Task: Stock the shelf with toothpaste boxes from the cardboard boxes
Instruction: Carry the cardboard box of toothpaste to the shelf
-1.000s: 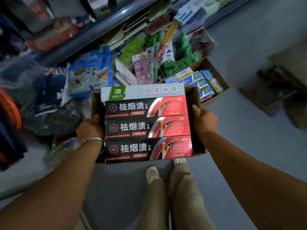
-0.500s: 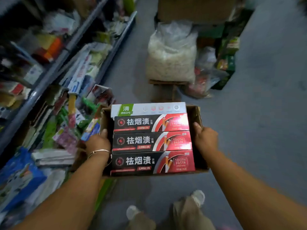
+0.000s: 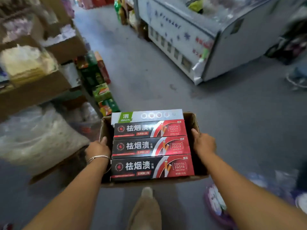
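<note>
I carry an open cardboard box (image 3: 192, 121) in front of me, above the grey floor. In it lie three black-and-red toothpaste boxes (image 3: 151, 146) side by side, and a white-and-green toothpaste box (image 3: 147, 115) at the far end. My left hand (image 3: 98, 149), with a thin bangle on the wrist, grips the box's left wall, thumb over the rim. On the right wall, my right hand (image 3: 203, 144) holds the box the same way.
Shelves with cardboard cartons (image 3: 41, 87) and green packs (image 3: 101, 92) run along the left. A big clear sack (image 3: 36, 136) sits on the floor at the left. A white chest freezer (image 3: 199, 40) stands at the upper right. Bagged goods (image 3: 216, 203) lie at the lower right.
I have turned and walked with the box: the low toothpaste shelf and floor cartons are gone from view, and the aisle with the freezer has come in. Both hands keep their grip.
</note>
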Tool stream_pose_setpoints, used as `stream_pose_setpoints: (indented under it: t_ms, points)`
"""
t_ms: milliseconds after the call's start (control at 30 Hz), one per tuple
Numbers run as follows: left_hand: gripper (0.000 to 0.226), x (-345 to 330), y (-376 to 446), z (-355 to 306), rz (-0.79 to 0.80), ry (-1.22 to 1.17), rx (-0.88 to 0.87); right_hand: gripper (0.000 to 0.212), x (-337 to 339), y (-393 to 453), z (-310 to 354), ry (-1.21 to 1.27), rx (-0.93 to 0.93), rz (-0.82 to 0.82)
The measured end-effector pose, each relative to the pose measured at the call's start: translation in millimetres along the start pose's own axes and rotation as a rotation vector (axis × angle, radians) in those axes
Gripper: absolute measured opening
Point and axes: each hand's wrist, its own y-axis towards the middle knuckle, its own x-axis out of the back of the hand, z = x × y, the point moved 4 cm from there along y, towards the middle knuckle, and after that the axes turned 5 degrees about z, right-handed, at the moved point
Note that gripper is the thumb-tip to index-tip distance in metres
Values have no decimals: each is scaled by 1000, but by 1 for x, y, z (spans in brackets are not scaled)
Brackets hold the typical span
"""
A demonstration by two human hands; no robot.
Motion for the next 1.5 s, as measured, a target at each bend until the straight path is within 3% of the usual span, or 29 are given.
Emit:
stream_pose_setpoints:
  t_ms: [233,600,1200,1333,1500]
  points:
    - [51,-95,23,-256,129,183,-314,62,108,119,-73,191,-288,-205]
    - [46,-325,-56,-596,345,342,-664,59,297,293,-239,439,-651,-449]
    - [46,-706,-247,-1077,546,483,-943,58,601,583,-490,522,-960,-576]
    - [47,-800,-300,-1158,566,523,-978,59,658,649,-571,537,-1024,-572]
    - [49,-915,-344,-1248,606,510,-949,55,730,730,-657,657,-1063,-690]
